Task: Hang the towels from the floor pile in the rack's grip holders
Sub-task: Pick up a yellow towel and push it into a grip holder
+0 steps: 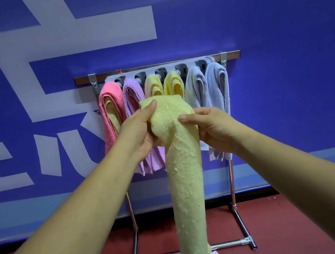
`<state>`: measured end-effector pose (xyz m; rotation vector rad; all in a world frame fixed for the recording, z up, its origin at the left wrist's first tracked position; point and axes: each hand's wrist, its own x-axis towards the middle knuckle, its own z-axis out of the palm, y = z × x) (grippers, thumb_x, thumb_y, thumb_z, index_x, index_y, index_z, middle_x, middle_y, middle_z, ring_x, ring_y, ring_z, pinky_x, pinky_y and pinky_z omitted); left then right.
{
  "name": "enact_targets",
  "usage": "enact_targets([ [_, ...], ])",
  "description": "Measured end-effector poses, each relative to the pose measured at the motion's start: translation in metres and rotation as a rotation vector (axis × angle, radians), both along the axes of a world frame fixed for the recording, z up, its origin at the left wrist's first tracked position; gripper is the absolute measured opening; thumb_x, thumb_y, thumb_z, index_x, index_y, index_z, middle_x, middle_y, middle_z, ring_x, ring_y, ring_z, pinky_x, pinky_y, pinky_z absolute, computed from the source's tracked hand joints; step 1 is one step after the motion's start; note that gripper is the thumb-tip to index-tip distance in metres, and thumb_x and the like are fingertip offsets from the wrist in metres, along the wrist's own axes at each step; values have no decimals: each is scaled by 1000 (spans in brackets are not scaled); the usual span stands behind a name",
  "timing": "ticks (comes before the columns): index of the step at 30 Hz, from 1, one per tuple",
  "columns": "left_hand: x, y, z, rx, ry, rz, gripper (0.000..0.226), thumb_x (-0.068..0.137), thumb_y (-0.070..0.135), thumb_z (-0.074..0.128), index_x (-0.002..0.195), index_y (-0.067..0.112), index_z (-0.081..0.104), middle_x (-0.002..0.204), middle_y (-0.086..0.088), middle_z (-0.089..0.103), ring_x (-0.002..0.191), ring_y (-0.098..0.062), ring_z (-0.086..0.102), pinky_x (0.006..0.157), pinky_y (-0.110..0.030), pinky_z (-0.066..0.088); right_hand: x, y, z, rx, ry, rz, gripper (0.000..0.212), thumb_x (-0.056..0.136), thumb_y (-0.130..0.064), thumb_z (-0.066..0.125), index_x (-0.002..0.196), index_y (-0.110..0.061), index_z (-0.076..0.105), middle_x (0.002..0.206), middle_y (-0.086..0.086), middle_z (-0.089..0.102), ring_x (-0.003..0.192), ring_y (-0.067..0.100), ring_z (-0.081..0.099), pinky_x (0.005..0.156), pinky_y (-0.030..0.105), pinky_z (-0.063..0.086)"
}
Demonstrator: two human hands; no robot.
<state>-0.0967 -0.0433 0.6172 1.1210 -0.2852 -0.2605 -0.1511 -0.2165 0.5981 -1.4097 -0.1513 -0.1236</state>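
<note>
On the rack [231,182] you have six hanging: one pink towel [112,105], one purple towel [132,97], two yellow towels [153,86] [173,83], two pale blue towels [195,86] [218,83]. In front of the rack, your two hands, left hand [136,132] and right hand [213,128], hold a seventh towel [184,179].

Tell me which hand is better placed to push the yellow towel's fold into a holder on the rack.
Probably the left hand: its thumb lies on the top fold of the yellow towel, nearest the rack's holders. The right hand pinches the towel lower, at its side.
</note>
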Motion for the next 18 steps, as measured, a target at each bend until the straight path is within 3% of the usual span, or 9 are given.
enact_targets([
  [2, -4, 2, -6, 98, 27, -94, 56, 84, 42, 68, 126, 5, 63, 111, -16, 73, 102, -28, 70, 88, -44, 56, -1, 3, 8, 35, -22, -53, 12, 92, -11, 67, 97, 0, 70, 92, 14, 74, 78, 23, 71, 78, 35, 59],
  [4, -7, 3, -17, 267, -52, -184, 66, 76, 49, 71, 124, 3, 64, 111, -15, 72, 101, -29, 68, 91, -41, 53, -2, 5, 17, 57, -34, -97, 18, 94, -13, 66, 102, 3, 70, 93, 15, 73, 77, 23, 71, 73, 34, 60],
  [7, -6, 7, -32, 371, -200, -204, 53, 76, 28, 74, 118, -3, 65, 111, -13, 73, 102, -26, 69, 89, -31, 56, -2, 6, 25, 55, -22, -171, 26, 94, -14, 67, 110, 7, 68, 100, 19, 72, 86, 28, 71, 78, 41, 60],
  [10, -7, 9, -33, 327, -250, -142, 40, 75, 21, 75, 109, 1, 69, 109, -13, 74, 100, -24, 71, 90, -33, 58, -3, 4, 28, 52, -5, -213, 24, 93, -15, 68, 106, 5, 69, 99, 21, 71, 90, 33, 69, 87, 49, 57],
  [12, -8, 5, -29, 274, -256, -92, 35, 81, 16, 74, 111, 0, 69, 108, -15, 74, 97, -24, 71, 88, -34, 58, -2, 0, 24, 62, 1, -206, 36, 94, -20, 68, 115, 9, 65, 101, 22, 67, 92, 36, 64, 88, 51, 53],
  [15, -9, -3, -22, 135, -200, -46, 31, 87, 13, 70, 116, 0, 68, 108, -18, 74, 95, -26, 72, 86, -37, 58, -4, -3, 16, -17, 19, -117, 49, 91, -34, 71, 121, 4, 65, 105, 22, 63, 94, 35, 57, 84, 46, 46],
  [18, -8, -7, -16, 19, -104, -45, 35, 88, 15, 71, 120, 1, 66, 104, -18, 74, 89, -26, 73, 78, -37, 59, -7, -5, 4, -80, 76, 10, 43, 91, -28, 70, 119, 4, 66, 111, 20, 70, 96, 31, 66, 89, 41, 53],
])
